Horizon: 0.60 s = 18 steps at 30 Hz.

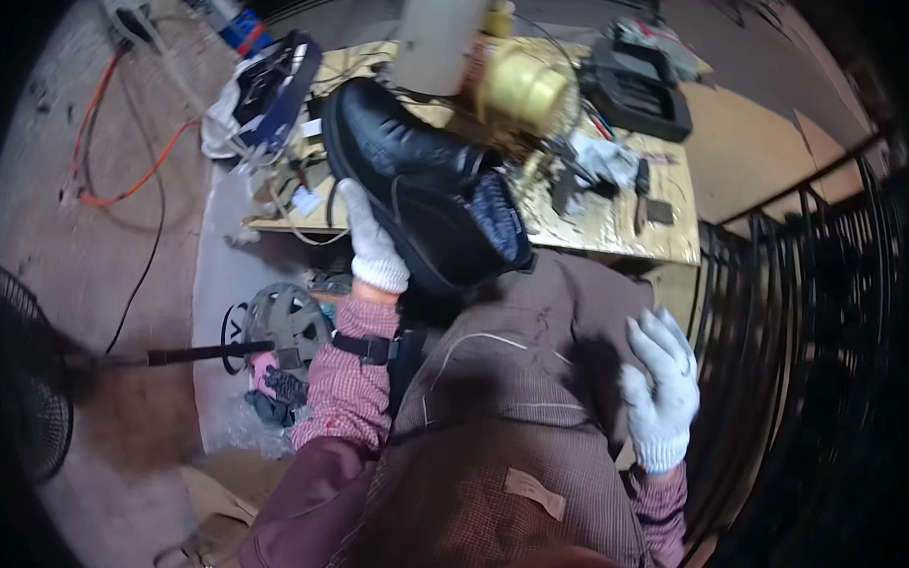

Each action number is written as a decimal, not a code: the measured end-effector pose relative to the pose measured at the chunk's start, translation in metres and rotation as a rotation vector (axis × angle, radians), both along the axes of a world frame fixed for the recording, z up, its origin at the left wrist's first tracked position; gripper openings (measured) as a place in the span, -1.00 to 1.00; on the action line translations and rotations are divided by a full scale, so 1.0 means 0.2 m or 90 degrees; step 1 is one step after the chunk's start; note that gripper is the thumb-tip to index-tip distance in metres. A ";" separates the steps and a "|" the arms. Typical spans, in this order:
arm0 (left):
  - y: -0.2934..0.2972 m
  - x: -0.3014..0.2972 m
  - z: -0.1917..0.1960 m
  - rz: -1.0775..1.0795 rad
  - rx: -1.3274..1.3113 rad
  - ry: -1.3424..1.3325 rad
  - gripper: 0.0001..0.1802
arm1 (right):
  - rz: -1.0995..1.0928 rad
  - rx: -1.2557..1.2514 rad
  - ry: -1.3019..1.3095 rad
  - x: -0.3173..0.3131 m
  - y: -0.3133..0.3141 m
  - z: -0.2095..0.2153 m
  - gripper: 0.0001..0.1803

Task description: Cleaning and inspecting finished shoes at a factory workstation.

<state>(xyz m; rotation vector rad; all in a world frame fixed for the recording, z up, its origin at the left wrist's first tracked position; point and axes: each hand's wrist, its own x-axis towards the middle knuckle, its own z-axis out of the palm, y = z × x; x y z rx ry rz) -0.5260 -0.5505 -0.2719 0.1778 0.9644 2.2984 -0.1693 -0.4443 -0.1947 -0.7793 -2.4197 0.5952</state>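
At far left a black wire-grilled fan (16,369) stands on the grey floor, and past it the left hand (373,243), in a white knit glove, has its fingers pressed up against the side of a glossy black leather boot (428,188), which it props tilted above the lap at the front edge of the gold-foiled bench (617,225). To the right, the right hand (661,386) wears the same glove, its fingers loosely spread and holding nothing, just beside the brown checked apron (509,436).
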 end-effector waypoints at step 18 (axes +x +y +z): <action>0.06 -0.02 0.27 0.019 -0.100 0.088 -0.21 | -0.071 -0.083 -0.068 0.04 0.08 -0.15 -0.63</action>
